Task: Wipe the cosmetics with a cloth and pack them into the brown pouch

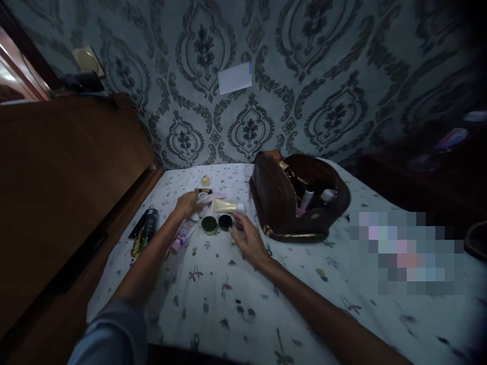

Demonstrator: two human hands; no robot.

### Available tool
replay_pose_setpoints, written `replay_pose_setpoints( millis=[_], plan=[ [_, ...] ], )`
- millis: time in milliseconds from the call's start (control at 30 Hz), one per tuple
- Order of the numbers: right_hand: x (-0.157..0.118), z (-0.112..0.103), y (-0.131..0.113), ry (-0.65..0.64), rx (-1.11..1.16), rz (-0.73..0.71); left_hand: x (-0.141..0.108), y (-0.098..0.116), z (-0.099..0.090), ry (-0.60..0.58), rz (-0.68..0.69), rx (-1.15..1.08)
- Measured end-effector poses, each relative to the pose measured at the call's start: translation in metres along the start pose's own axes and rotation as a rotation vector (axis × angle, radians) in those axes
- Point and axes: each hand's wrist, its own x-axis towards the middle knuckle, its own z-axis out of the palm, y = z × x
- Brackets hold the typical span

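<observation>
My left hand (187, 205) reaches over small cosmetics on the patterned sheet, beside a dark gold-ended tube (203, 191); its fingertips are blurred, and any grip is unclear. My right hand (249, 239) has its fingers apart at the right edge of a small black round jar (225, 222). Left of that jar sits a dark green round jar (209, 225). Behind both jars lies a cream tube (224, 206) with a white cap. A pink tube (183, 236) rests below my left hand. Farther back is a small yellow jar (205, 180).
An open brown bag (276, 197) holding bottles stands right of my hands. Dark bottles (149, 226) lie near the wooden board (72, 192) at left. The patterned wall (251, 121) rises behind. A blurred-out patch covers the right side.
</observation>
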Motion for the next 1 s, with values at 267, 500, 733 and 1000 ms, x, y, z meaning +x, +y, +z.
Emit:
replay_pose_setpoints(
  millis=[267, 500, 733, 1000],
  plan=[
    [0.007, -0.021, -0.013, 0.041, 0.088, 0.054, -0.052, -0.006, -0.027, 0.127, 0.14, -0.317],
    [-0.008, -0.039, -0.035, -0.053, -0.07, -0.029, -0.096, 0.015, -0.032, 0.03, 0.234, -0.923],
    [-0.059, -0.058, -0.035, -0.191, -0.093, 0.075, -0.136, 0.02, 0.0, -0.205, 0.278, -1.001],
    [-0.086, -0.058, -0.029, -0.289, -0.203, 0.066, -0.176, 0.043, 0.025, 0.108, 0.194, -0.143]
  ],
)
